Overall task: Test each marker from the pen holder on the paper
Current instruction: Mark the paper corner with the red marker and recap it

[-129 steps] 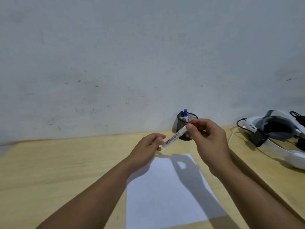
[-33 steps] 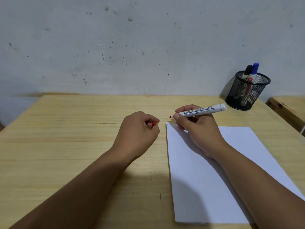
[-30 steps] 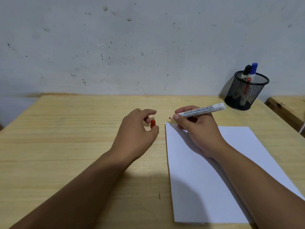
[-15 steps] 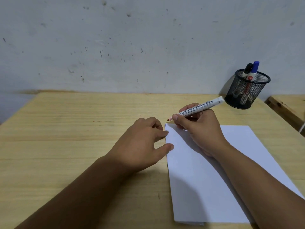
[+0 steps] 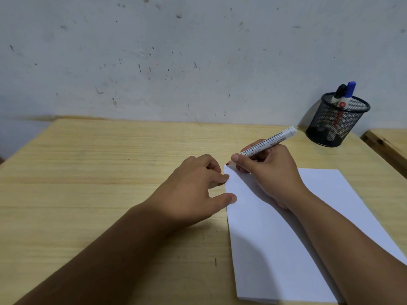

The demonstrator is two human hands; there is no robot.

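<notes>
A white marker [image 5: 269, 140] with a red tip is gripped in my right hand [image 5: 271, 175], its tip touching the far left corner of the white paper [image 5: 286, 249], where a tiny mark shows. My left hand [image 5: 193, 190] lies palm down on the wooden table [image 5: 110, 172], fingers spread, with fingertips and thumb on the paper's left edge. The red cap is out of sight. A black mesh pen holder [image 5: 337, 126] stands at the back right, holding a blue-capped marker [image 5: 350, 89] and a black-capped marker [image 5: 339, 92].
A stained white wall [image 5: 198, 62] runs along the table's far edge. A second wooden surface [image 5: 389, 144] adjoins at the right, past the pen holder. Bare wood stretches to the left of my hands.
My left hand, which pinched the red cap a second ago, has flattened and slid right onto the paper's edge. The marker's tip has come down onto the paper's corner.
</notes>
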